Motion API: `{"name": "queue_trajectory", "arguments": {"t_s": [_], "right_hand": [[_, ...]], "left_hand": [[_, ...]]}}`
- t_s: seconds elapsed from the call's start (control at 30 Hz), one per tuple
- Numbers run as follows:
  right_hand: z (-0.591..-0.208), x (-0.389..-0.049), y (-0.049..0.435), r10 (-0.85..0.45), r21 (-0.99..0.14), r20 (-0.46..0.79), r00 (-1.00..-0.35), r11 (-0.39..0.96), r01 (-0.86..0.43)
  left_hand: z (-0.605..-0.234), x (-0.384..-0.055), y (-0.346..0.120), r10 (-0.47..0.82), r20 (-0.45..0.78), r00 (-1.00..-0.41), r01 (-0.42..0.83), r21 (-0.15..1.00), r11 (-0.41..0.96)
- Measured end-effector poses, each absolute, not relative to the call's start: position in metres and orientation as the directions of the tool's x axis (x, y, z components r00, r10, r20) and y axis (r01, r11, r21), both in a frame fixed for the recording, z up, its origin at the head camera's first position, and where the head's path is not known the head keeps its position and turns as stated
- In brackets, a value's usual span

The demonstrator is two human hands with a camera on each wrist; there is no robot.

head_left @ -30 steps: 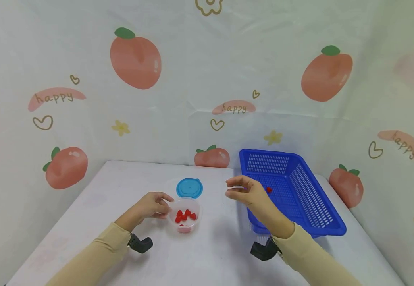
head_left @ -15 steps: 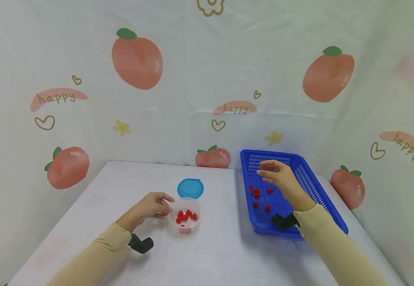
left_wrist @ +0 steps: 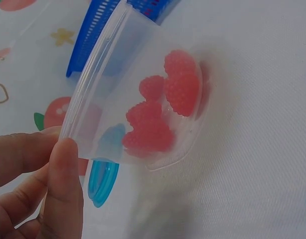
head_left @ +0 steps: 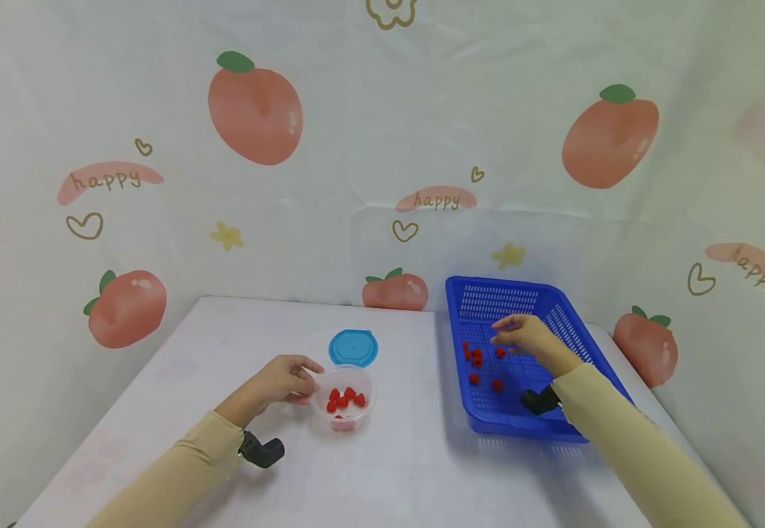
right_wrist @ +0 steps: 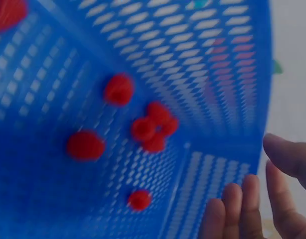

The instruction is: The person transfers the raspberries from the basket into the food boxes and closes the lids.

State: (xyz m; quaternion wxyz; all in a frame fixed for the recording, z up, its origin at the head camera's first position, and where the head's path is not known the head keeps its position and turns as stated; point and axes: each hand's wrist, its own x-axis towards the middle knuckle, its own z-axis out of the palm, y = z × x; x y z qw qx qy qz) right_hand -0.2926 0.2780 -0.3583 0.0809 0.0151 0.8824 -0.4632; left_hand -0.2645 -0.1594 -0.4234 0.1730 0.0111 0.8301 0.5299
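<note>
My left hand pinches the rim of a clear plastic tub between thumb and fingers. Several red raspberries lie at the bottom of the tub. My right hand is over the blue perforated basket, fingers extended, with nothing seen between thumb and fingertips. Loose raspberries are scattered on the basket floor, some clustered along its left side. In the right wrist view the thumb and fingers stay apart from the berries.
Behind the tub a light blue lid lies flat on the white tabletop. A white cloth backdrop with printed fruit rises behind the table. The basket's raised walls surround the berries in it.
My right hand has moved from beside the basket's left edge to over its inside, then lowered, uncovering the berries there. My left hand stays on the tub.
</note>
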Motion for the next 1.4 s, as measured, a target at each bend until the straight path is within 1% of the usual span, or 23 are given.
{"name": "queue_trajectory", "arguments": {"t_s": [0.1, 0.27, 0.4, 0.5, 0.73, 0.9, 1.13, 1.4], "right_hand": [[-0.367, -0.296, 0.283, -0.041, -0.772, -0.211, -0.977, 0.619, 0.141], [-0.382, -0.3, 0.289, 0.006, -0.68, -0.319, -0.948, 0.695, 0.233], [-0.387, -0.299, 0.288, 0.036, -0.651, -0.369, -0.929, 0.703, 0.286], [-0.391, -0.3, 0.289, 0.032, -0.641, -0.397, -0.917, 0.705, 0.303], [-0.395, -0.302, 0.291, 0.052, -0.599, -0.441, -0.896, 0.726, 0.337], [-0.395, -0.301, 0.292, 0.052, -0.591, -0.466, -0.883, 0.725, 0.354], [-0.396, -0.299, 0.295, 0.031, -0.567, -0.484, -0.874, 0.751, 0.34], [-0.397, -0.298, 0.294, 0.022, -0.579, -0.506, -0.862, 0.733, 0.358]], "left_hand": [[-0.423, -0.265, -0.16, 0.203, -0.273, -0.94, -0.162, 0.884, 0.439], [-0.424, -0.265, -0.16, 0.198, -0.276, -0.941, -0.164, 0.88, 0.445], [-0.425, -0.265, -0.159, 0.19, -0.276, -0.942, -0.167, 0.878, 0.449], [-0.425, -0.265, -0.159, 0.187, -0.275, -0.943, -0.167, 0.878, 0.449], [-0.424, -0.265, -0.159, 0.192, -0.273, -0.943, -0.166, 0.882, 0.441], [-0.425, -0.266, -0.16, 0.207, -0.272, -0.94, -0.163, 0.889, 0.427], [-0.424, -0.266, -0.159, 0.208, -0.277, -0.938, -0.17, 0.891, 0.421], [-0.422, -0.264, -0.16, 0.225, -0.273, -0.935, -0.163, 0.896, 0.413]]}}
